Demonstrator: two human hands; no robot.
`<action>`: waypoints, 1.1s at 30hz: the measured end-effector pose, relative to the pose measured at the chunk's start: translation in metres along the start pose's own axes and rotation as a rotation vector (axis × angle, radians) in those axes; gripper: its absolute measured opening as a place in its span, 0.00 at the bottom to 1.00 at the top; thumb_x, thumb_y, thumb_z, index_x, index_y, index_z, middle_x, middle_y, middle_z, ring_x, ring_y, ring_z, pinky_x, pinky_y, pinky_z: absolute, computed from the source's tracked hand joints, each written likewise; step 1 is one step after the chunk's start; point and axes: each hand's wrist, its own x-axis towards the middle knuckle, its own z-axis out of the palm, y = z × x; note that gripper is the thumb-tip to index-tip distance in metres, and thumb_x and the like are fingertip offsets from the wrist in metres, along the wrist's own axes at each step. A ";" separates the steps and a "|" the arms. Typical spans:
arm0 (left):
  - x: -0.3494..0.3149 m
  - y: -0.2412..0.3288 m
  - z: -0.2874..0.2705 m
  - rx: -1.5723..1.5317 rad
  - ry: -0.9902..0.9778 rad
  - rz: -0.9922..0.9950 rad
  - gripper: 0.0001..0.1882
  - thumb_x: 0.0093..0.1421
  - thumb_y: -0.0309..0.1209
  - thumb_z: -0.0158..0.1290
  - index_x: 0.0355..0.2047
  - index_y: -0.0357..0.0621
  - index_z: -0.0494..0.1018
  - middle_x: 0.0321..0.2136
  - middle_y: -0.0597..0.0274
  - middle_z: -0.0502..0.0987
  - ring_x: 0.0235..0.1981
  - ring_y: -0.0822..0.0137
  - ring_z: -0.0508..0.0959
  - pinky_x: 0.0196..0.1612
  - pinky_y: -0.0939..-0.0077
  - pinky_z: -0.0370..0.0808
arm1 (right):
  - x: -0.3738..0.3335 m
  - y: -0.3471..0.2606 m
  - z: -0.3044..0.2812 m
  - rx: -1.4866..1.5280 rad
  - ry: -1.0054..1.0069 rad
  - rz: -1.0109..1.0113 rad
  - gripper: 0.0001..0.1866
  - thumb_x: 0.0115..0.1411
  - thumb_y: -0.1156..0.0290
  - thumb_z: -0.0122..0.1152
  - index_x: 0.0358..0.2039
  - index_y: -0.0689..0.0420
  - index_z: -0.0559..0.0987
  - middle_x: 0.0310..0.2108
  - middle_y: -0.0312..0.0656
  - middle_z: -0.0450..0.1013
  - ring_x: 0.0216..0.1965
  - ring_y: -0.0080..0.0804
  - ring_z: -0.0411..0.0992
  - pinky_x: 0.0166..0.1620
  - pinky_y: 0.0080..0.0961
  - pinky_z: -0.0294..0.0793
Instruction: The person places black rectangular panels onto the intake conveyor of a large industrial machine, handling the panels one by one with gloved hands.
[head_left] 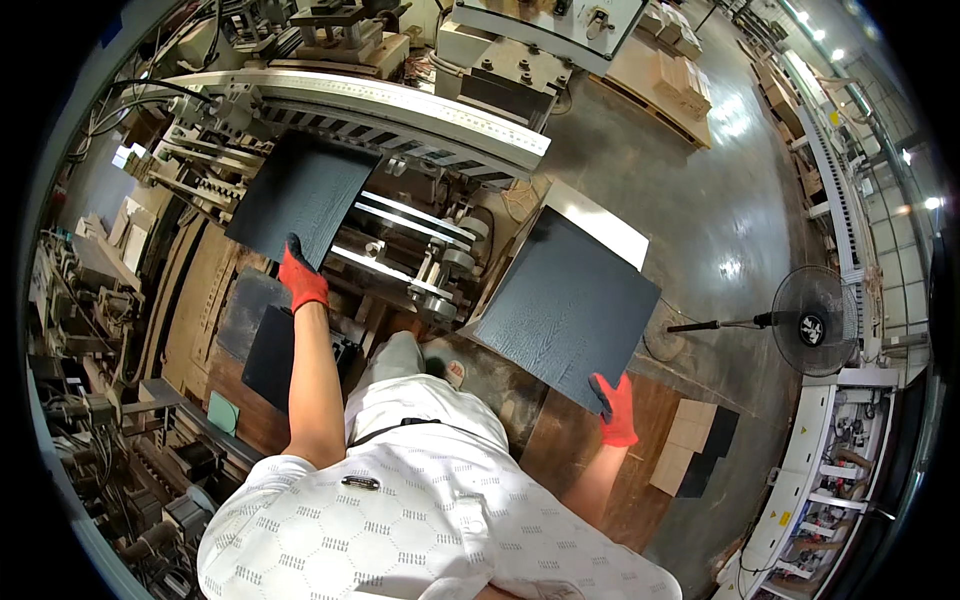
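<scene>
My left hand (302, 278), in a red glove with dark fingertips, grips the near edge of a black panel (306, 190). That panel lies tilted at the machine, its far edge by the striped guide beam (400, 130). On my right side, my right hand (616, 408), in a matching glove, holds the near right corner of a dark wood-grain panel (570, 305). This panel rests over a white board (600, 228), which sticks out beyond its far edge. The fingers under both panels are hidden.
Metal rails and rollers (440, 270) lie between the two panels. Another black panel (268, 360) sits below my left forearm. A standing fan (812, 328) is at the right, near an open machine cabinet (830, 480). Tan and black pieces (685, 450) lie on the floor.
</scene>
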 end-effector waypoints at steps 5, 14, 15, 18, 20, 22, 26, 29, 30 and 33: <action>0.023 -0.012 -0.018 -0.046 0.005 0.020 0.18 0.56 0.34 0.62 0.42 0.33 0.77 0.38 0.58 0.80 0.34 0.61 0.80 0.38 0.66 0.77 | 0.031 -0.009 0.024 -0.633 0.278 0.026 0.24 0.54 0.64 0.70 0.47 0.64 0.74 0.33 0.33 0.72 0.33 0.21 0.68 0.36 0.24 0.68; 0.001 0.001 -0.001 0.114 -0.009 0.118 0.14 0.55 0.30 0.62 0.39 0.33 0.77 0.35 0.57 0.80 0.30 0.62 0.80 0.35 0.68 0.77 | 0.033 -0.029 0.053 -0.754 0.416 0.037 0.23 0.55 0.61 0.69 0.48 0.60 0.78 0.33 0.34 0.77 0.35 0.26 0.73 0.40 0.22 0.71; -0.003 0.004 0.002 0.030 0.017 0.090 0.14 0.55 0.30 0.63 0.39 0.34 0.77 0.35 0.57 0.80 0.30 0.62 0.80 0.36 0.69 0.78 | 0.030 -0.029 0.051 -0.760 0.404 0.043 0.23 0.55 0.61 0.69 0.48 0.60 0.78 0.33 0.34 0.77 0.35 0.26 0.73 0.40 0.22 0.71; 0.012 -0.002 -0.009 -0.018 0.045 0.059 0.13 0.55 0.32 0.62 0.36 0.36 0.77 0.33 0.61 0.79 0.29 0.65 0.79 0.35 0.68 0.76 | 0.031 -0.036 0.045 -1.254 0.559 -0.231 0.20 0.54 0.56 0.67 0.39 0.59 0.81 0.28 0.40 0.76 0.29 0.33 0.72 0.36 0.30 0.71; -0.006 0.005 0.003 -0.074 0.071 -0.064 0.12 0.55 0.35 0.61 0.35 0.39 0.77 0.32 0.65 0.78 0.29 0.67 0.76 0.35 0.68 0.74 | 0.029 -0.052 0.056 -1.134 0.537 -0.222 0.19 0.54 0.57 0.67 0.39 0.59 0.81 0.27 0.40 0.75 0.27 0.32 0.71 0.36 0.29 0.71; -0.017 -0.001 0.012 -0.113 0.046 0.038 0.13 0.58 0.36 0.60 0.38 0.40 0.77 0.35 0.65 0.79 0.32 0.69 0.76 0.35 0.69 0.73 | 0.034 -0.054 0.073 -0.954 0.457 -0.262 0.15 0.56 0.64 0.66 0.41 0.59 0.80 0.25 0.39 0.74 0.25 0.28 0.69 0.34 0.27 0.71; -0.019 0.007 0.000 -0.027 0.095 -0.083 0.14 0.56 0.40 0.63 0.29 0.44 0.73 0.27 0.69 0.72 0.28 0.72 0.70 0.33 0.71 0.70 | 0.042 -0.046 0.190 -0.641 -0.052 -0.163 0.17 0.58 0.68 0.65 0.48 0.57 0.77 0.23 0.35 0.72 0.25 0.21 0.68 0.31 0.23 0.69; -0.005 0.007 -0.041 0.130 -0.150 -0.246 0.23 0.55 0.54 0.60 0.29 0.47 0.72 0.23 0.68 0.70 0.26 0.72 0.70 0.30 0.72 0.69 | 0.037 -0.039 0.301 -0.240 -0.525 0.047 0.27 0.62 0.68 0.62 0.60 0.54 0.66 0.26 0.34 0.72 0.25 0.21 0.68 0.31 0.20 0.70; -0.005 0.010 -0.051 0.147 -0.271 -0.355 0.25 0.56 0.58 0.58 0.32 0.48 0.72 0.23 0.68 0.70 0.25 0.71 0.72 0.30 0.72 0.70 | 0.030 -0.039 0.338 -0.142 -0.555 0.123 0.28 0.64 0.69 0.59 0.63 0.53 0.64 0.29 0.36 0.72 0.26 0.21 0.70 0.31 0.19 0.70; -0.013 0.037 -0.089 -0.056 -0.471 -0.637 0.24 0.61 0.58 0.53 0.44 0.53 0.70 0.28 0.67 0.76 0.26 0.70 0.77 0.30 0.71 0.76 | 0.045 -0.021 0.420 -0.125 -0.786 0.157 0.32 0.69 0.52 0.49 0.67 0.54 0.58 0.36 0.41 0.74 0.30 0.24 0.73 0.33 0.21 0.73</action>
